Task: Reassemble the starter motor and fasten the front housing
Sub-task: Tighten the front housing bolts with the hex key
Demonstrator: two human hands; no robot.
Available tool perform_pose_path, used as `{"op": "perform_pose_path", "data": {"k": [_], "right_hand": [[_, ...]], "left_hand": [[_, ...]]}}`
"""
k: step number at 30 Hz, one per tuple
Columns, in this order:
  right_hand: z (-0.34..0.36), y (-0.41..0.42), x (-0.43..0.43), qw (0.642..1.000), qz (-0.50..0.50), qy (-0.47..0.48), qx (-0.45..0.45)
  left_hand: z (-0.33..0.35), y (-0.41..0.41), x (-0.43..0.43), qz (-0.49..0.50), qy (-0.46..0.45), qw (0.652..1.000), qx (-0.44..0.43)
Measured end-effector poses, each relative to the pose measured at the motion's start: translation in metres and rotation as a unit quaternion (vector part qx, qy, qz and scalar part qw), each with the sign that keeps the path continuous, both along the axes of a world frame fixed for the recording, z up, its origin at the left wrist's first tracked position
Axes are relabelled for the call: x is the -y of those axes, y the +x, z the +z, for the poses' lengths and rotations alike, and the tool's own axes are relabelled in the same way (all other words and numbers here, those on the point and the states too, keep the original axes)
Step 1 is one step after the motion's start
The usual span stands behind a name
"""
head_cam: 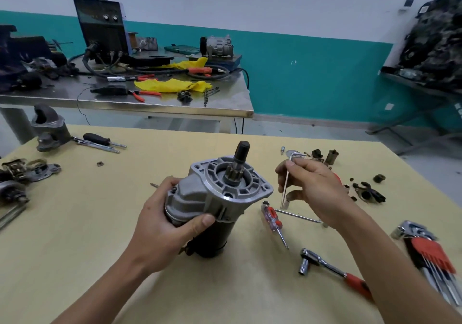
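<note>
Left hand (165,213) wraps the starter motor (215,238) at mid-body, fingers curled round its left side and thumb pressed across the near face below the front housing (200,193). Right hand (317,188), just right of the motor and not touching it, pinches an L-shaped hex key (285,186), long arm hanging down. Motor stands on end at table (75,248) centre, pinion shaft (241,153) pointing up, leaning slightly far-right.

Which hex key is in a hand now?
The hex key pinched upright by the right hand. A second hex key lies flat on the table by the red screwdriver; the rest sit in the red holder.
</note>
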State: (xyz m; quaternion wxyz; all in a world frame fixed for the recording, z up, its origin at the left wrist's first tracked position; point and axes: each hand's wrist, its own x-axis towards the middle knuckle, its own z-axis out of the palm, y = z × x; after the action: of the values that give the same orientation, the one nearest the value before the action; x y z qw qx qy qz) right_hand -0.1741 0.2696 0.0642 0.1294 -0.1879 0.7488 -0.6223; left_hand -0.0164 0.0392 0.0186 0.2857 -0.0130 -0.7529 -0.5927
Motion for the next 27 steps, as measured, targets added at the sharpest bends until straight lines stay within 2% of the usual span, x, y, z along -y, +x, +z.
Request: {"op": "perform_pose_path", "data": {"k": [8,10,12,15,18,21,23,25,27], "right_hand": [[-0.008,0.003,0.006,0.999,-0.047,0.003,-0.020],[-0.005,0.005,0.007,0.993,-0.085,0.003,-0.076],[0.006,0.010,0.008,0.984,-0.099,-0.036,-0.142],[0.028,0.027,0.013,0.965,-0.034,-0.131,-0.225],[0.039,0.035,0.019,0.944,0.006,-0.146,-0.296],[0.035,0.015,0.015,0.963,-0.030,-0.065,-0.259],[0.021,-0.004,0.004,0.978,-0.043,0.049,-0.199],[0.000,-0.013,-0.006,0.966,-0.053,0.173,-0.184],[-0.020,-0.012,-0.013,0.955,-0.078,0.205,-0.200]], "left_hand": [[0.000,0.001,-0.003,0.019,-0.018,1.000,0.007],[0.001,0.002,-0.002,0.015,-0.021,1.000,0.010],[0.001,0.002,-0.002,0.011,-0.028,1.000,0.009],[0.001,0.002,-0.002,-0.001,-0.032,0.999,0.007],[0.002,0.001,-0.003,-0.006,-0.034,0.999,0.006],[0.001,0.002,-0.003,-0.003,-0.037,0.999,0.003],[0.001,0.003,-0.003,0.000,-0.037,0.999,0.004],[0.001,0.004,-0.002,0.004,-0.037,0.999,0.003],[0.001,0.004,-0.002,0.004,-0.038,0.999,0.002]]}}
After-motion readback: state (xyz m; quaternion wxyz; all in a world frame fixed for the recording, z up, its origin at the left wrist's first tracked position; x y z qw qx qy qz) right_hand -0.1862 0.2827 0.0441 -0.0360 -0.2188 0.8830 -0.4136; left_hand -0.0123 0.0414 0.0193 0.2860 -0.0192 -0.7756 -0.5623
